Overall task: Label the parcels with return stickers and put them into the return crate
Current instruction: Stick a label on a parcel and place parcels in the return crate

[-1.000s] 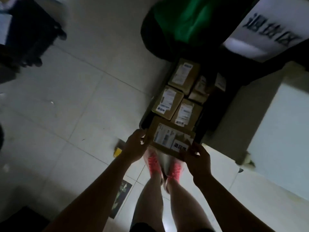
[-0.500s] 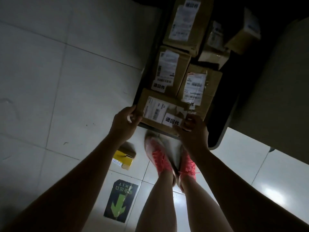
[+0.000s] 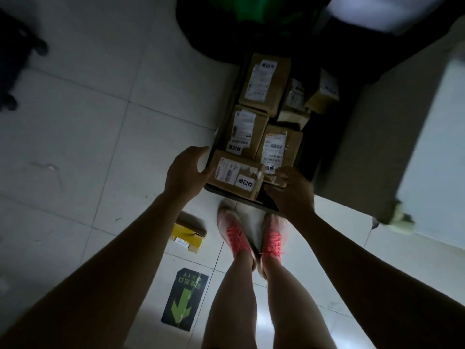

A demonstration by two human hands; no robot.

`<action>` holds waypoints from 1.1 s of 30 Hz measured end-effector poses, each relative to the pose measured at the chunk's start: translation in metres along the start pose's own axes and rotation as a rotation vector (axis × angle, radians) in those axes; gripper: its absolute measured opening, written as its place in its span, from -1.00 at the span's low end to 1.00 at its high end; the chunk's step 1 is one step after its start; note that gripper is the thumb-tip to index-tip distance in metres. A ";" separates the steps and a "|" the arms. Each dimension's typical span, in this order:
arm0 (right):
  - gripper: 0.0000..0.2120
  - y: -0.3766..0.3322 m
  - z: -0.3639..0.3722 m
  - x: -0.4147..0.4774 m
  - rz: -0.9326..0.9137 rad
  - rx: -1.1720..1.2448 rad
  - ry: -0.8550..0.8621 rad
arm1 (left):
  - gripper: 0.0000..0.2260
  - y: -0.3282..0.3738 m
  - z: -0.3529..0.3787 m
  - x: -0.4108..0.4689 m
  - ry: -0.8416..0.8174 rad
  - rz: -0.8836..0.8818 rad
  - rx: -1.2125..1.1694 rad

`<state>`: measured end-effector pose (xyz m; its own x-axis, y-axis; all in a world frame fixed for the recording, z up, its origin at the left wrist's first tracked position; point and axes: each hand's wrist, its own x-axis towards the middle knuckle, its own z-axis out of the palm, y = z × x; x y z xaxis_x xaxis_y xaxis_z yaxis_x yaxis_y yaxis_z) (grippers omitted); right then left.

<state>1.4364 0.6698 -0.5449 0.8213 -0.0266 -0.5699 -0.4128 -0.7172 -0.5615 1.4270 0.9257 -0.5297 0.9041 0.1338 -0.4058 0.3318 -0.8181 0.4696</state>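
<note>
A brown parcel (image 3: 236, 173) with a shipping label and a white return sticker lies at the near end of the dark return crate (image 3: 241, 200). My left hand (image 3: 185, 172) is spread in a loose curve at the parcel's left end, its thumb close to the cardboard. At the parcel's right end, my right hand (image 3: 289, 191) has its fingers curled over the top edge and its thumb against the side. Several other labelled parcels (image 3: 247, 129) fill the crate behind it.
A small yellow box (image 3: 187, 238) lies on the tiled floor left of my pink shoes (image 3: 234, 235). A green exit arrow sticker (image 3: 185, 298) marks the floor. A pale cabinet (image 3: 427, 147) stands right of the crate, and a dark green object (image 3: 226, 21) behind it.
The parcel has come down into the near end of the crate. My left hand has loosened from gripping its left end and spread apart. The view has tilted back up.
</note>
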 end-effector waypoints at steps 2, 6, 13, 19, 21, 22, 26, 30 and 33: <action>-0.54 -0.033 -0.042 -0.018 -0.095 -0.137 0.033 | -0.52 0.035 -0.045 -0.012 0.055 0.090 0.119; -0.49 -0.105 -0.136 -0.065 -0.234 -0.366 0.086 | -0.54 0.123 -0.140 -0.045 0.191 0.289 0.314; -0.55 -0.190 -0.291 -0.187 -0.242 -0.464 0.306 | -0.51 0.263 -0.265 -0.118 0.325 0.503 0.522; -0.50 -0.187 -0.379 -0.309 -0.175 -0.500 0.483 | -0.45 0.367 -0.319 -0.191 0.343 0.690 0.616; -0.45 -0.173 -0.401 -0.344 -0.116 -0.499 0.524 | -0.42 0.390 -0.324 -0.217 0.345 0.741 0.609; -0.46 -0.166 -0.411 -0.361 -0.088 -0.485 0.540 | -0.41 0.401 -0.325 -0.230 0.341 0.756 0.619; -0.67 -0.131 -0.452 -0.412 -0.045 -0.453 0.644 | -0.49 0.448 -0.315 -0.273 0.369 0.807 0.643; -0.48 -0.084 -0.493 -0.443 0.024 -0.461 0.663 | -0.59 0.500 -0.278 -0.312 0.384 0.866 0.733; -0.41 -0.044 -0.524 -0.453 0.039 -0.522 0.633 | -0.65 0.537 -0.244 -0.331 0.368 0.888 0.789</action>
<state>1.2887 0.3487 0.0521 0.9413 -0.3341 -0.0486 -0.3375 -0.9351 -0.1082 1.3719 0.5786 0.0482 0.7970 -0.5930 0.1149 -0.5700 -0.8013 -0.1817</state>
